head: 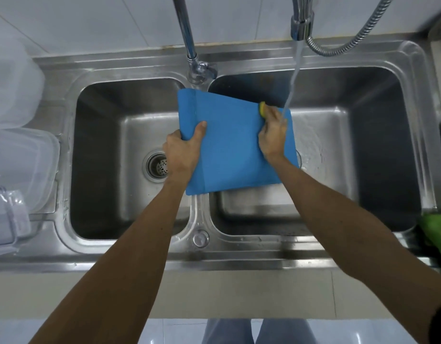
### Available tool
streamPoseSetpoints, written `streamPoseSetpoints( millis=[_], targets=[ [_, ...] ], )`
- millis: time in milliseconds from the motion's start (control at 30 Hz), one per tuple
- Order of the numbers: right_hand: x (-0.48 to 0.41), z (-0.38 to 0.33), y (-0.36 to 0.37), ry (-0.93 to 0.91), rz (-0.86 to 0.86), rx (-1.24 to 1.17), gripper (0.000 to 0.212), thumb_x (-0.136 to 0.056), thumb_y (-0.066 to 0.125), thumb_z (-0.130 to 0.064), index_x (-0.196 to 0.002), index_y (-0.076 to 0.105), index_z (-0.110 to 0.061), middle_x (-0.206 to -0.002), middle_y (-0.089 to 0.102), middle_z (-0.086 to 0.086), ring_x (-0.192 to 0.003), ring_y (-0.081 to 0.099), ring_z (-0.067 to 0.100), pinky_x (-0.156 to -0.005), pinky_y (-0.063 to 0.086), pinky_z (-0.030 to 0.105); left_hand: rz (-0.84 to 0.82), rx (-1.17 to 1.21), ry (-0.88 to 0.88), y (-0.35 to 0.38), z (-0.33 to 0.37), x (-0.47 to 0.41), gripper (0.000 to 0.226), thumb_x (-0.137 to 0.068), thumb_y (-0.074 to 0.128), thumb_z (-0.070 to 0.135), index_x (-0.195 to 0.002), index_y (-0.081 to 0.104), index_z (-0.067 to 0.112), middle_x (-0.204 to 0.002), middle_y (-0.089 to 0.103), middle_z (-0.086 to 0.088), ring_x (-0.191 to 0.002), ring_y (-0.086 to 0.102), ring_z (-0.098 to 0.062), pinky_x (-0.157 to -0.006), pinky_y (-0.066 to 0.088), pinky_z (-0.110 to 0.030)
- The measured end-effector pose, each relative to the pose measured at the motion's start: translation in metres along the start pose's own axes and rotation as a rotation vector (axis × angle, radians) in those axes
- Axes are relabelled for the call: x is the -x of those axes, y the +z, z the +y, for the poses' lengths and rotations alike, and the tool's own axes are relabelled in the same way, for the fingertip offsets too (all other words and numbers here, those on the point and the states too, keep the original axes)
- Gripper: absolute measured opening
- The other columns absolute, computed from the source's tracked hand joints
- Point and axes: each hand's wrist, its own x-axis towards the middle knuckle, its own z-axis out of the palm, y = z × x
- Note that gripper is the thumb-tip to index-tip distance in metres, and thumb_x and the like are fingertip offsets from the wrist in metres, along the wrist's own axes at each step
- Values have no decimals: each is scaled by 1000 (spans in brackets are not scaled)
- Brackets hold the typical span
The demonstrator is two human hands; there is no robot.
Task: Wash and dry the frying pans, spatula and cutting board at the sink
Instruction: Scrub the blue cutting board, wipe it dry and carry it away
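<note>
A blue cutting board [229, 145] is held over the divider of the double steel sink [199, 219], tilted toward the right basin. My left hand [183, 151] grips its left edge, thumb on top. My right hand [272, 135] holds a yellow sponge [262, 109] against the board's upper right part. Water [292, 80] runs from the right faucet [301, 23] onto that hand and the board. No frying pan or spatula is in view.
Clear plastic containers [18, 155] are stacked on the counter left of the sink. A second faucet [189, 40] rises behind the divider. A green cloth [436, 234] lies at the right edge. The left basin's drain strainer [157, 165] shows beside my left hand.
</note>
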Motion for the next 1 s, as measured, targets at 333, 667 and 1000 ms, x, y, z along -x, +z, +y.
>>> streamPoseSetpoints(
  millis=[333, 667, 1000],
  targets=[
    [-2, 28, -73, -56, -312, 431, 34, -107, 39, -31, -106, 54, 0, -90, 67, 25, -76, 65, 47, -66, 50, 48, -11, -34, 7, -3, 5, 4, 50, -84, 70, 58, -88, 70, 8, -83, 73, -1, -72, 70, -12, -53, 51, -16],
    [-40, 62, -191, -164, 196, 557, 38, -110, 35, -40, -119, 58, -11, -104, 61, 18, -84, 62, 38, -67, 53, 47, -31, -23, -48, -7, 15, 12, 52, -81, 69, 62, -91, 69, 11, -87, 73, -1, -77, 71, -17, -67, 60, -32],
    [-105, 108, -276, 79, 50, 786, 54, -101, 48, -28, -148, 31, -7, -139, 49, 25, -130, 44, 43, -107, 29, 62, -24, -40, -49, -6, 19, 14, 47, -86, 68, 56, -96, 70, 11, -86, 71, 2, -75, 67, -10, -56, 46, -18]
  ],
)
